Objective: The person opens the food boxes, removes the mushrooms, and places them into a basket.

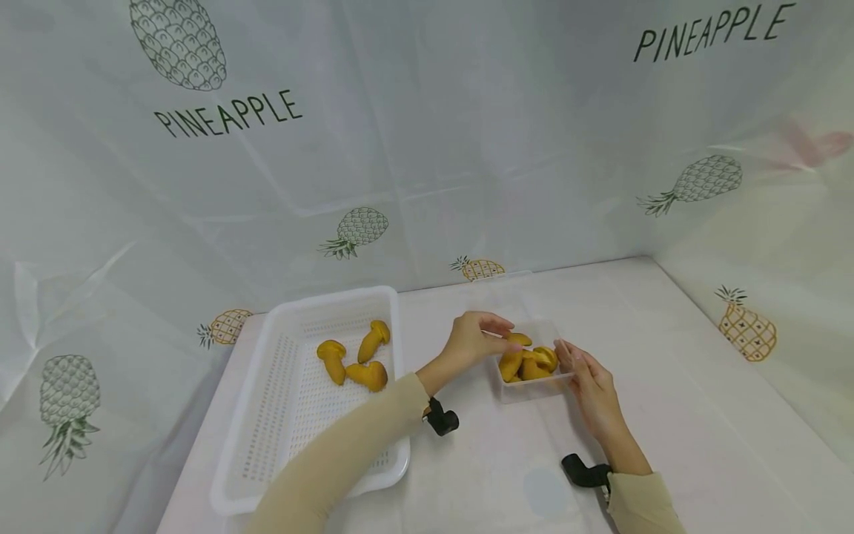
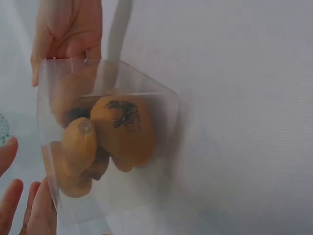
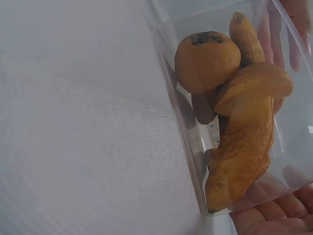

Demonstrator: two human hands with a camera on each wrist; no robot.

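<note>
Head: mushrooms (image 1: 534,366) in clear box (image 1: 536,391); three mushrooms (image 1: 368,377) in white basket (image 1: 300,404).

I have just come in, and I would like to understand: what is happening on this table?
A person's right hand holds the right side of a clear box, which contains several yellow-brown mushrooms. The left hand is at the opposite side, its fingertips close to the mushrooms; whether they touch any is unclear. To the left, a white basket holds three more mushrooms.
</note>
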